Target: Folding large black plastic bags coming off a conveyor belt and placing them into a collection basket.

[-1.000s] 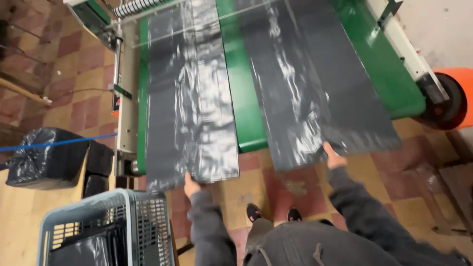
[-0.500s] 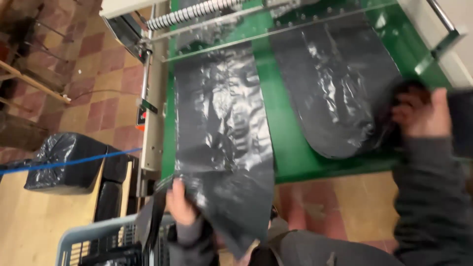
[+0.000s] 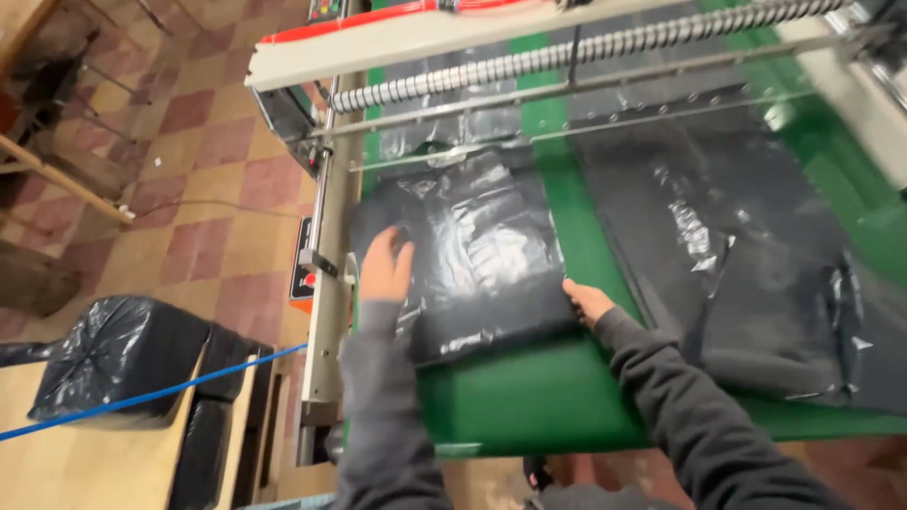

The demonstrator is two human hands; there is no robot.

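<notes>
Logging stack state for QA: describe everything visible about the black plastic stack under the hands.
The black plastic stack is glossy, wrinkled film, apparently bags folded or piled into a rough rectangle. It lies flat on the green conveyor belt, on its left lane, just below the machine's clear guard bar. The left hand presses flat on its left part; the right hand touches its lower right corner. A separate black sheet lies to its right.

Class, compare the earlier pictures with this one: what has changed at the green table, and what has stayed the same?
The left black plastic sheet, earlier long and hanging over the table's near edge, now lies shorter, folded up on the green table. The left hand now presses it flat; the right hand has come across to its edge. The right black sheet stays spread out.
</notes>
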